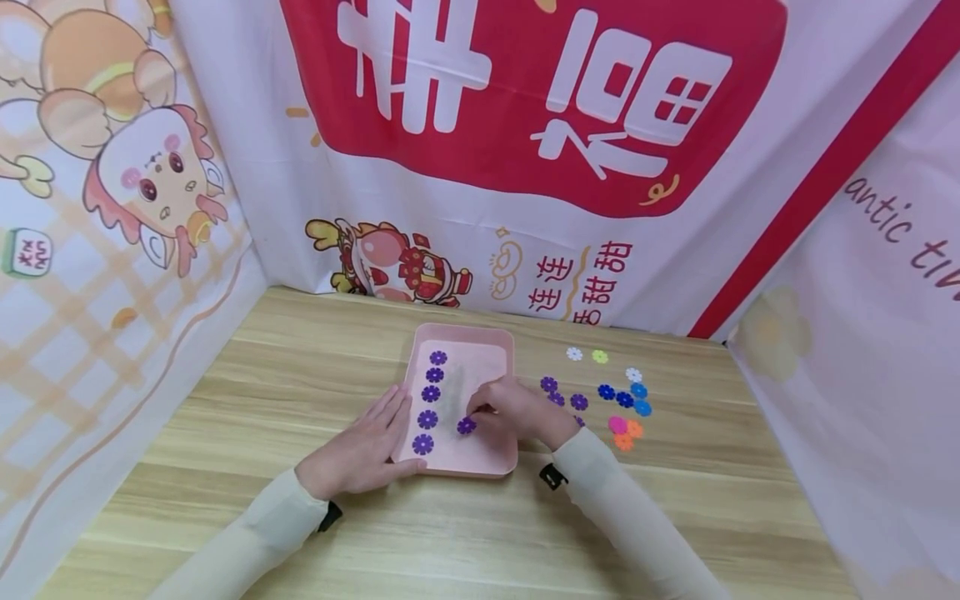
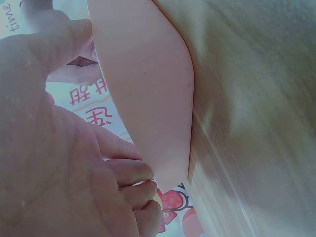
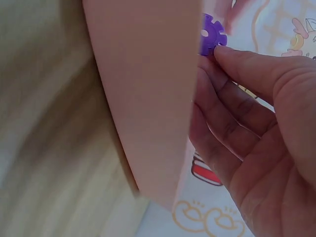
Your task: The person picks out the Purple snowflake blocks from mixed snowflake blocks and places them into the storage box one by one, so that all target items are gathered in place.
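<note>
At the back hangs a broad back cloth [image 1: 517, 171] with a red panel and white characters; a left cloth [image 1: 142, 275] with cartoon figures and a right cloth [image 1: 862, 375] with lettering flank it. Next comes the wood-grained table [image 1: 660, 517]. Two pale sleeves [image 1: 630, 525] reach in from its near side. A pink tray [image 1: 491, 362] lies on the table, near the middle.

The left hand [image 1: 360, 450] is spread wide at the tray's near left corner, fingers along the left rim, thumb by the near one. The right hand [image 1: 517, 408] is narrow, pinching a purple disc [image 1: 467, 425] between thumb and finger over the tray's right half; whether that disc touches the bottom I cannot tell.

Black bands [image 1: 553, 476] show at both wrists. Five discs [image 1: 431, 393], also purple, stand apart in a column along the tray's left side. Right of the tray lie loose discs [image 1: 626, 400]: purple, white, yellow-green, dark blue, light blue, pink and orange, some touching or overlapping.
</note>
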Motion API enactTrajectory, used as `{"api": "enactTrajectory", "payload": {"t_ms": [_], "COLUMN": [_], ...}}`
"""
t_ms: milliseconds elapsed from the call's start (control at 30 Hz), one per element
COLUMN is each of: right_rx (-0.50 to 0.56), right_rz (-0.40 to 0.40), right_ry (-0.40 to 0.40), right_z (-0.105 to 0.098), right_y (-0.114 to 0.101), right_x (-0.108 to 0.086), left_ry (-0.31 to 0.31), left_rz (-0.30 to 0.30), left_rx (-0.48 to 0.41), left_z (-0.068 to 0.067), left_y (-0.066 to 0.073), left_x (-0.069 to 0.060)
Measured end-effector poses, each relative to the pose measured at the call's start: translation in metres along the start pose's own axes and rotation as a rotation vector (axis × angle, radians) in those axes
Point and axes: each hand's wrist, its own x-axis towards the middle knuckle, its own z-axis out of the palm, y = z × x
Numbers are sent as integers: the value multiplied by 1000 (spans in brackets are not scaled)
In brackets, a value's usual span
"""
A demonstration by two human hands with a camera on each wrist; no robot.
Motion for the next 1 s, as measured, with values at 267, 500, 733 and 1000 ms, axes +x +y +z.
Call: {"api": "enactTrajectory", "payload": {"t_ms": [267, 500, 733, 1000], "right_rx": [-6, -9, -36, -36], "right_rz": [-40, 6, 20, 18], "right_ry": [-4, -12, -19, -19], "right_z": [18, 26, 31, 33], "right_y": [-5, -7, -6, -8], "right_x": [9, 14, 16, 17], "left_ry": [6, 12, 41, 65], "left_rz": [3, 9, 23, 12], "left_rx": [5, 8, -5, 12], "left_z": [0, 1, 6, 13], "left_y": [-1, -1, -1, 2], "left_x": [0, -2, -3, -2]}}
